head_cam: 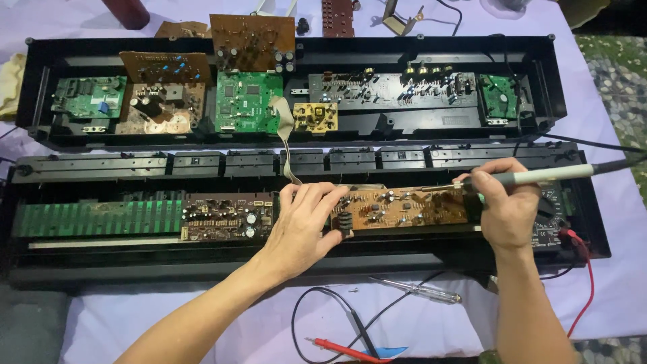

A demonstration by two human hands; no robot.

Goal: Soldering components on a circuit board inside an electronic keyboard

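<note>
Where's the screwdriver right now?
In the head view the screwdriver lies on the white cloth in front of the open case, between the two forearms, just above the red probe.

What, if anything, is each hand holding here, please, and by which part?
The right hand holds a soldering iron by its pale handle. The left hand steadies the brown circuit board at its left end.

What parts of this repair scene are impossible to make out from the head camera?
- The soldering iron tip's exact contact spot on the brown circuit board: too small to tell.
- The board's left end: covered by the left hand.
- The black meter: mostly hidden behind the right hand.
- The dark red container at the top: cut off by the frame edge.
- The red probe lead: runs off the bottom edge.
</note>
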